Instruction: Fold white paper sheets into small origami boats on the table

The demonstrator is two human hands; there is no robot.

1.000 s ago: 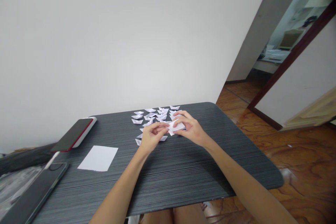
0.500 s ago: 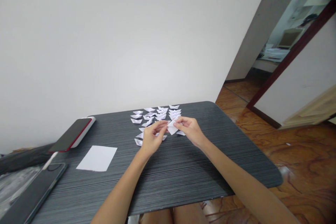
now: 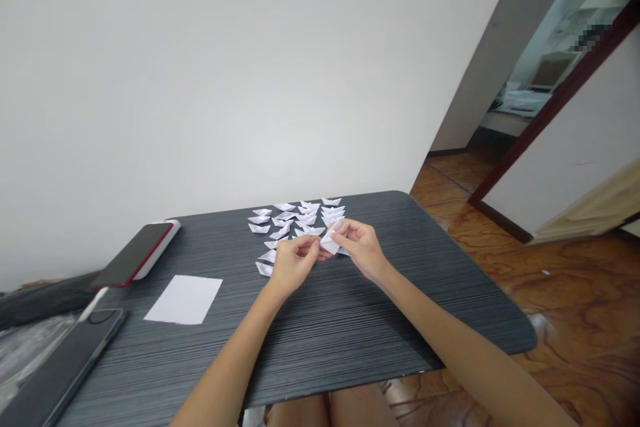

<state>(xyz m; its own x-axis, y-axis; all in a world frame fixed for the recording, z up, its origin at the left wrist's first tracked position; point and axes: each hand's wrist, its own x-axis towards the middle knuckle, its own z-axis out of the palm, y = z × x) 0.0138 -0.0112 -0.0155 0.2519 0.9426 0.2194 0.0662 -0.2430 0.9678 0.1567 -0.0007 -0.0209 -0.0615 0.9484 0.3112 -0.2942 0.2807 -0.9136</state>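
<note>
Between my two hands is a small folded piece of white paper (image 3: pixel 331 242), held above the dark table. My right hand (image 3: pixel 364 247) pinches its upper right side between thumb and fingers. At its left edge, my left hand (image 3: pixel 296 261) has thumb and fingertips closed on the paper, the fingers partly behind it. Just beyond and under my hands, several white paper boats (image 3: pixel 307 219) stand in loose rows. Some boats are partly hidden by my hands.
A flat white paper sheet (image 3: pixel 184 300) lies on the dark striped table (image 3: pixel 320 340), left of my arms. Farther left are a red-edged phone (image 3: pixel 134 255) on a white object and another dark phone-like device (image 3: pixel 67 370). A white wall (image 3: pixel 250 80) rises behind the table.
My left fingers have shifted lower along the folded paper, their tips now farther beneath it. My right hand keeps its pinch almost in place. The sheet and boats stay where they were.
</note>
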